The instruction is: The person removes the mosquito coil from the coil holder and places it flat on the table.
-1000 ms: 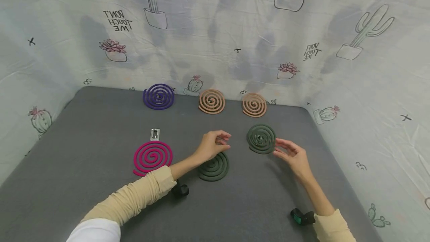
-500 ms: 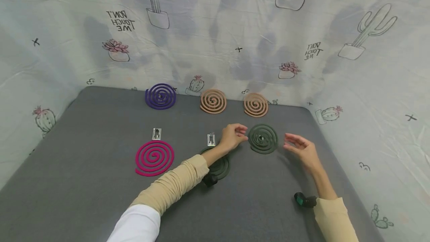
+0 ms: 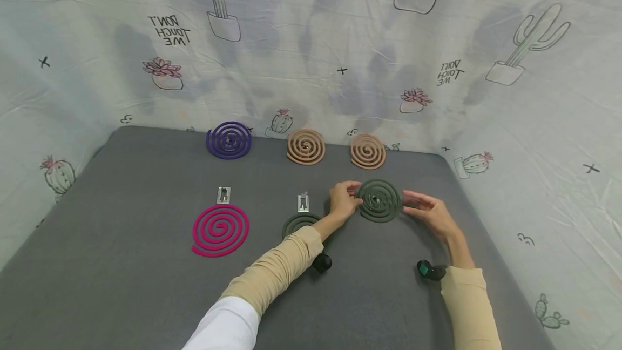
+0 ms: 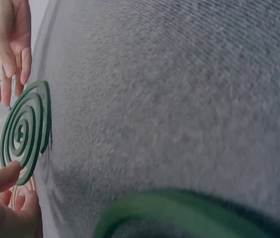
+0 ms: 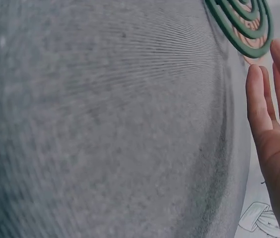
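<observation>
A dark green coil point(image 3: 380, 210) with a small metal piece at its centre lies between the two hands. My left hand point(image 3: 342, 203) is at its left edge; in the left wrist view this hand point(image 4: 6, 213) pinches the rim of the coil point(image 4: 32, 131), thumb on top. The right hand point(image 3: 432, 215) is beside the opposite edge with extended fingers. Seen from the right wrist, the hand point(image 5: 279, 139) has its thumb and fingers apart close to the coil's rim point(image 5: 251, 51); whether they touch it I cannot tell.
A second green coil point(image 3: 295, 223) lies partly under the left forearm, a metal stand point(image 3: 303, 203) behind it. Left of these are a pink coil point(image 3: 233, 229) and another stand point(image 3: 223, 195). Purple point(image 3: 217, 147) and two tan coils point(image 3: 316, 151) line the table's back edge.
The left hand has moved right, from above the second green coil to the farther one, and now pinches it. My right hand drew away from that coil, then came back near its edge.
</observation>
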`<control>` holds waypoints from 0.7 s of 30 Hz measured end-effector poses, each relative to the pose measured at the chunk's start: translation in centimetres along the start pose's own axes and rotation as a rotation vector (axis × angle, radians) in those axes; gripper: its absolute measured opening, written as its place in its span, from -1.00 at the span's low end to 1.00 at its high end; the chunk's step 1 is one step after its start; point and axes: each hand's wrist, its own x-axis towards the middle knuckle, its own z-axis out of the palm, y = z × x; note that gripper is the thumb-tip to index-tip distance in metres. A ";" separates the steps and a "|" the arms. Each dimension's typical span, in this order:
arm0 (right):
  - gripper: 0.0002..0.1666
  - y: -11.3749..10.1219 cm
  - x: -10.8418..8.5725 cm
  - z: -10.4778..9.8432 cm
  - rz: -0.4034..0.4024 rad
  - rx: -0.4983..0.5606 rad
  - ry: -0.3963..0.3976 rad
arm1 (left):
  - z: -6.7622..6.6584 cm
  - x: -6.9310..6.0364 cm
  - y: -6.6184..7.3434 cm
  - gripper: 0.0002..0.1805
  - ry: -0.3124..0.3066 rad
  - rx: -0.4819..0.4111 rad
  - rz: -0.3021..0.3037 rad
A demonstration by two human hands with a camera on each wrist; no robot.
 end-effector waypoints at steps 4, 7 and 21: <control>-0.39 0.0 0.1 0.1 -0.006 0.000 -0.019 | 0.4 0.0 0.1 -0.60 -0.002 -0.015 -0.017; -0.41 0.0 0.2 0.2 -0.025 0.012 -0.023 | 0.5 0.0 0.2 -0.60 -0.001 -0.025 -0.022; -0.40 0.1 0.9 1.0 -0.002 0.019 0.051 | 0.9 0.5 0.0 -0.56 0.003 -0.037 -0.054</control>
